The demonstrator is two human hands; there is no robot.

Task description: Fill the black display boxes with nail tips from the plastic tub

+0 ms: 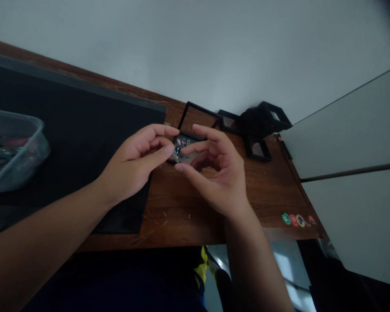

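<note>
An opened black-rimmed display frame (199, 113) stands on the wooden table, its upper half tilted up toward the wall. Several small colourful trinkets (183, 142) lie on its lower half, partly covered by my fingers. My left hand (141, 151) is at the left side of this frame, thumb and a finger pinched together with the index finger stretched out. Right by that pinch shows a small blue-and-yellow piece; whether the fingers grip it is hard to see. Over the frame's right side my right hand (216, 167) hovers with curved, spread fingers and nothing visible in them.
More black frames (258, 149) are piled by the wall at the right. A clear plastic tub (35, 125) with small packets sits on the black mat (84, 125) at the left. Round coloured stickers (293, 219) are near the table's (182, 225) front right corner, beside a white cabinet (354, 130).
</note>
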